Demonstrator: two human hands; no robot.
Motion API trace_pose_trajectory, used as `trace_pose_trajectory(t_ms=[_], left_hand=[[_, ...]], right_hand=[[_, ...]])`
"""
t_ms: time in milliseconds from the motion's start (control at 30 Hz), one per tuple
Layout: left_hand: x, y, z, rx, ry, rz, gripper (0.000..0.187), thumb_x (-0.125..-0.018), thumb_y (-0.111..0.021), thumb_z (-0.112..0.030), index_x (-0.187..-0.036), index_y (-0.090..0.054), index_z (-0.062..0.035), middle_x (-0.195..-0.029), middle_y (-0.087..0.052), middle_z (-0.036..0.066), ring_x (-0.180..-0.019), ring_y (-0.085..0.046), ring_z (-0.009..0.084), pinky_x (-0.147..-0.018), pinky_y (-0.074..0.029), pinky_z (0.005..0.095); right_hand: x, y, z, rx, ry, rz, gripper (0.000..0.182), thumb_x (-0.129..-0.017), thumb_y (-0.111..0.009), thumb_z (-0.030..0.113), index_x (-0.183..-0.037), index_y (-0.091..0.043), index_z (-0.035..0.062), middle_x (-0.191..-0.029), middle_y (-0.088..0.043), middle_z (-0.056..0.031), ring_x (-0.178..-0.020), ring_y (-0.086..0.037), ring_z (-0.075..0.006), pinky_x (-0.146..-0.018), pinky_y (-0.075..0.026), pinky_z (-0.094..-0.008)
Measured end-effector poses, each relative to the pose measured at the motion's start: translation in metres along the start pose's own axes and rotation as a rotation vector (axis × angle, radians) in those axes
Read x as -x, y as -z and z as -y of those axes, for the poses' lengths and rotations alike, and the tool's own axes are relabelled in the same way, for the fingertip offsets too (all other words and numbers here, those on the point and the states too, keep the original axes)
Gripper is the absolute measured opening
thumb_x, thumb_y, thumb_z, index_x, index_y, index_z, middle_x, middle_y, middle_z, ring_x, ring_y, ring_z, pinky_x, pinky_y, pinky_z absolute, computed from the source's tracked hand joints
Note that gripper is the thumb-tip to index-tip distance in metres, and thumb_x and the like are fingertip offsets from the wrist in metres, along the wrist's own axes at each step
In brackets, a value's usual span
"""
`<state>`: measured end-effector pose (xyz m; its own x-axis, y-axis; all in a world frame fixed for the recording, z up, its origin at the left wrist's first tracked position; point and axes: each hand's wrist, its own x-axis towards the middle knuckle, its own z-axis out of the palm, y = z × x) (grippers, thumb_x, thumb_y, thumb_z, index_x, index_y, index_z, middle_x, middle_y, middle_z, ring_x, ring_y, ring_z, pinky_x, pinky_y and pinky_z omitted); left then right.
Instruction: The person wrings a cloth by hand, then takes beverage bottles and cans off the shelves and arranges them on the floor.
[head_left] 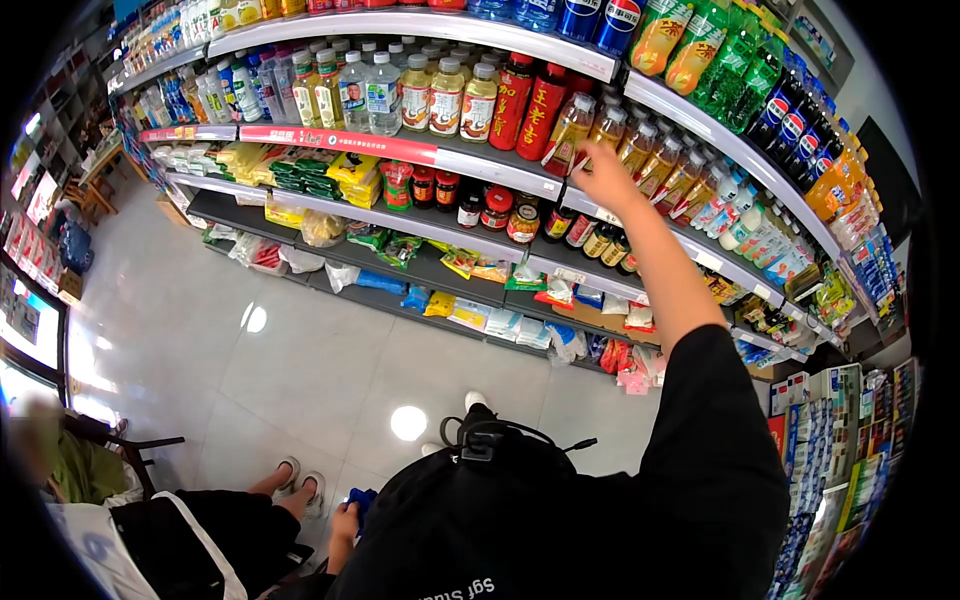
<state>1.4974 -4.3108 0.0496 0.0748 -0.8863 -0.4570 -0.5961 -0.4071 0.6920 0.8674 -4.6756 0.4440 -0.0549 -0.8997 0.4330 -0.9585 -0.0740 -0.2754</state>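
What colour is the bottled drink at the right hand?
Amber; the drink shows best in the head view.

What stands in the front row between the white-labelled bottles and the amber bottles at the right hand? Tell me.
Two tall red containers, side by side, in the head view.

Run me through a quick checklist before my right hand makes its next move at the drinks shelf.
1. Right hand at the front amber bottle: ok, the fingers are at its lower part.
2. Firm grip on it: cannot tell, the hand hides part of the contact.
3. Left hand free: not ok, it holds a blue item down low.
4. Tall red cans beside the bottle standing: ok, both are upright.
5. Space behind, to the left: not ok, I'd judge; another person's feet are close by.
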Motion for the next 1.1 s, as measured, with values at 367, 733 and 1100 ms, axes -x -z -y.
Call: trace_pose_trajectory(t_ms=[367,733,1100], left_hand=[[0.045,-0.032,0.011,0.073,0.474,0.119,0.046,-0.078,-0.051,-0.037,-0.091,-0.060,0.0068,-0.088,-0.062,0.023,-0.089,-0.059,0.0322,-0.077,-0.045,0.0373],[0.025,-0.070,-0.037,-0.052,0.519,0.119,0.055,-0.076,-0.051,-0.040,-0.101,-0.059,0.0080,-0.101,-0.059,0.027,-0.101,-0.057,0.0348,-0.084,-0.044,0.0379],[-0.032,-0.122,-0.102,-0.064,0.252,0.152,0.047,-0.068,-0.060,-0.037,-0.096,-0.062,0.0010,-0.088,-0.062,0.025,-0.089,-0.061,0.0346,-0.074,-0.046,0.0397]], right_hand=[[-0.087,0.010,0.001,0.154,-0.205,-0.066,0.076,-0.072,-0.058,0.021,-0.137,-0.023,0.0039,-0.139,-0.024,-0.0219,-0.122,-0.037,-0.0361,-0.098,-0.037,-0.0384],[-0.065,-0.010,-0.007,0.174,-0.137,-0.103,0.079,-0.063,-0.058,0.015,-0.132,-0.022,0.0005,-0.139,-0.023,-0.0208,-0.106,-0.051,-0.0375,-0.086,-0.046,-0.0403],[-0.063,-0.019,-0.024,0.183,-0.060,-0.179,0.075,-0.064,-0.061,0.016,-0.130,-0.027,0.0007,-0.139,-0.023,-0.0204,-0.086,-0.060,-0.0341,-0.073,-0.051,-0.0389]])
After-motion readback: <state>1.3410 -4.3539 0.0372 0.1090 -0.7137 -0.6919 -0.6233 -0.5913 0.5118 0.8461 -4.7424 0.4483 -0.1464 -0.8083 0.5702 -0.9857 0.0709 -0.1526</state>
